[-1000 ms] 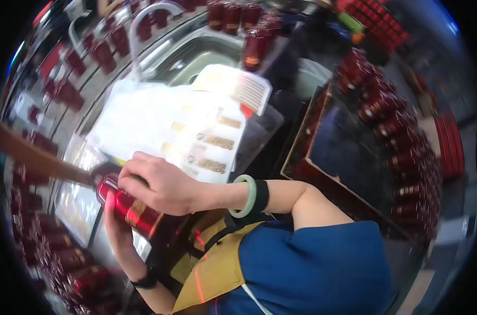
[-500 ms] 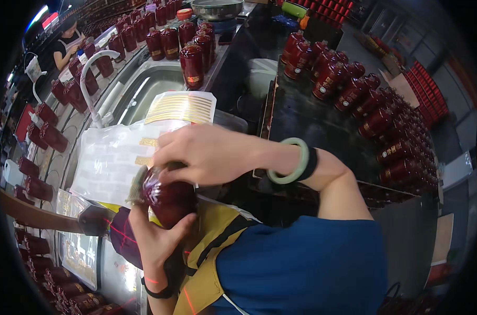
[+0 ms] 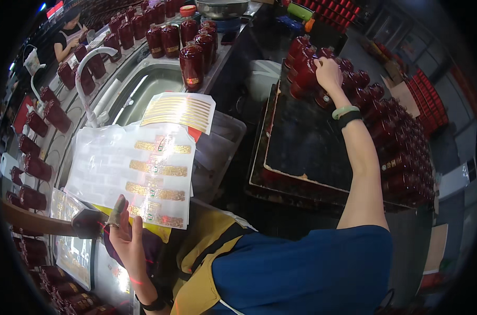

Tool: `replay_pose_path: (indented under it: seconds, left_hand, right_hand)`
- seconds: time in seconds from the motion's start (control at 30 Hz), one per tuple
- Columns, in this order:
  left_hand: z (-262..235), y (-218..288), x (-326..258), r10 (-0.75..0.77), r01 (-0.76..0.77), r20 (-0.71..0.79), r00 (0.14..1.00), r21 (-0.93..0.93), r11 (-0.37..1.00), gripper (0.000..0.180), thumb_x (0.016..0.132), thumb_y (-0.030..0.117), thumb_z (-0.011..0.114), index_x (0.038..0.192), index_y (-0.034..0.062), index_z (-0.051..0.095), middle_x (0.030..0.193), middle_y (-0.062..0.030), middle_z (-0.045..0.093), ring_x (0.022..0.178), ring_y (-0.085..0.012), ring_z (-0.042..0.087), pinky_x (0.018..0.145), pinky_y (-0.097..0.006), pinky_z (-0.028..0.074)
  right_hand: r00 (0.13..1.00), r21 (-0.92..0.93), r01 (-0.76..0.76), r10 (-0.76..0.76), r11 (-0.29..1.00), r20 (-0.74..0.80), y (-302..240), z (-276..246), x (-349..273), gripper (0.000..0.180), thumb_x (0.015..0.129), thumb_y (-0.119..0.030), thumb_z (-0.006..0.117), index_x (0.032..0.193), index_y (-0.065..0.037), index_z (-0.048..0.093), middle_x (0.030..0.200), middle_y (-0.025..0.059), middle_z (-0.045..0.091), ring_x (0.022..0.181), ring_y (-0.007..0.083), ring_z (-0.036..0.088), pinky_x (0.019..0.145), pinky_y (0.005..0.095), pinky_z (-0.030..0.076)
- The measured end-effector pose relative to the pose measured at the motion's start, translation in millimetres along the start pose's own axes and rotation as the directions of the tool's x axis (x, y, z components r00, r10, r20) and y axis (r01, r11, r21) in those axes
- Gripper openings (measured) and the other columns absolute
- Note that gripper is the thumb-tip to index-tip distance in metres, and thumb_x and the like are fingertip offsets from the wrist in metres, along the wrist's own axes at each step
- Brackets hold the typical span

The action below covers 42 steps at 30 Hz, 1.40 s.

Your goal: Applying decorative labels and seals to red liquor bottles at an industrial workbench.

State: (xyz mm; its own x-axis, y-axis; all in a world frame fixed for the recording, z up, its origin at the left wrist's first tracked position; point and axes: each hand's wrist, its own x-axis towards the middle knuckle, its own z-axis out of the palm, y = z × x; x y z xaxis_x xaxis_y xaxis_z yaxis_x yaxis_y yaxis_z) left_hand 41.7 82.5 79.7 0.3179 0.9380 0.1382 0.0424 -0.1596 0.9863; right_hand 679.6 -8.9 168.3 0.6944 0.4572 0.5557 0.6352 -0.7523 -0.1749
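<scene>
My left hand [image 3: 127, 239] is open, fingers apart and holding nothing, with pale covers on some fingertips. It hovers at the lower edge of a white sheet of gold label strips [image 3: 159, 194]. Far to the right, my right hand [image 3: 329, 74] is closed at the top of a glossy dark red bottle [image 3: 304, 80] among the bottles on the dark table. The hand hides that bottle's neck. Above the label sheet lies a smaller sheet with narrow gold strips [image 3: 178, 111].
Rows of dark red bottles [image 3: 401, 152] fill the right side of the black table [image 3: 301, 142]. A steel sink [image 3: 165, 79] with a white curved tap [image 3: 81, 79] is behind the sheets. More bottles [image 3: 191, 65] stand beside it. A co-worker [image 3: 70, 37] sits far left.
My right hand has moved from the bottle in front of me to the bottles at the far right. My left hand has let go and opened, and the label sheet is uncovered.
</scene>
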Motion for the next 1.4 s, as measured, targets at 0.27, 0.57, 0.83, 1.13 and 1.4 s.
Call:
replay_pose_path:
  seconds: [0.27, 0.57, 0.83, 1.13, 1.4]
  left_hand:
    - [3, -3, 7, -0.025, 0.024, -0.071, 0.997, -0.01, 1.0, 0.048, 0.095, -0.005, 0.064, 0.141, -0.0079, 0.054, 0.153, -0.0203, 0.051, 0.145, -0.0272, 0.047, 0.124, -0.041, 0.031]
    - [-5, -1, 14, -0.061, 0.06, -0.152, 0.987, -0.011, 0.998, 0.043, 0.094, -0.003, 0.067, 0.137, -0.004, 0.059, 0.152, -0.0184, 0.052, 0.143, -0.0258, 0.049, 0.121, -0.04, 0.036]
    - [-48, 5, 11, -0.03, 0.086, -0.373, 0.927, 0.132, 0.987, 0.042, 0.094, -0.003, 0.063, 0.136, -0.0069, 0.058, 0.144, -0.0194, 0.059, 0.136, -0.0266, 0.055, 0.118, -0.04, 0.039]
    - [-73, -10, 1, -0.213, 0.286, -0.519, 0.828, 0.064, 0.956, 0.034, 0.103, 0.0, 0.06, 0.136, -0.0069, 0.059, 0.138, -0.0163, 0.065, 0.128, -0.0232, 0.061, 0.115, -0.036, 0.044]
    - [-78, -22, 13, -0.191, 0.279, -0.504, 0.843, 0.105, 0.954, 0.032, 0.104, 0.0, 0.058, 0.135, -0.007, 0.061, 0.137, -0.0154, 0.065, 0.127, -0.0222, 0.061, 0.113, -0.036, 0.045]
  right_hand:
    - [0.991, -0.304, -0.038, 0.076, 0.952, 0.113, 4, -21, 31, 0.034, 0.089, -0.039, 0.076, 0.116, -0.016, 0.074, 0.116, 0.0148, 0.072, 0.115, 0.0369, 0.067, 0.092, 0.0501, 0.056]
    - [0.804, 0.372, 0.575, -0.587, 0.729, -0.094, -264, -17, 35, 0.027, 0.086, -0.029, 0.079, 0.1, -0.008, 0.071, 0.101, 0.0112, 0.071, 0.096, 0.0316, 0.07, 0.083, 0.0417, 0.055]
    - [0.799, 0.185, 0.533, -0.563, 0.826, 0.211, -492, 133, 173, 0.04, 0.087, -0.027, 0.073, 0.12, -0.004, 0.072, 0.122, 0.0206, 0.072, 0.113, 0.0392, 0.07, 0.097, 0.0495, 0.055]
    - [0.854, -0.022, 0.289, -0.247, 0.957, 0.458, -505, 241, 178, 0.037, 0.094, -0.019, 0.064, 0.128, -0.004, 0.067, 0.133, 0.0179, 0.069, 0.125, 0.037, 0.066, 0.102, 0.0502, 0.053]
    - [0.896, -0.068, 0.393, -0.365, 0.917, 0.252, -509, 261, 174, 0.026, 0.095, -0.016, 0.061, 0.114, -0.006, 0.077, 0.126, 0.0182, 0.072, 0.116, 0.0355, 0.071, 0.092, 0.0479, 0.059]
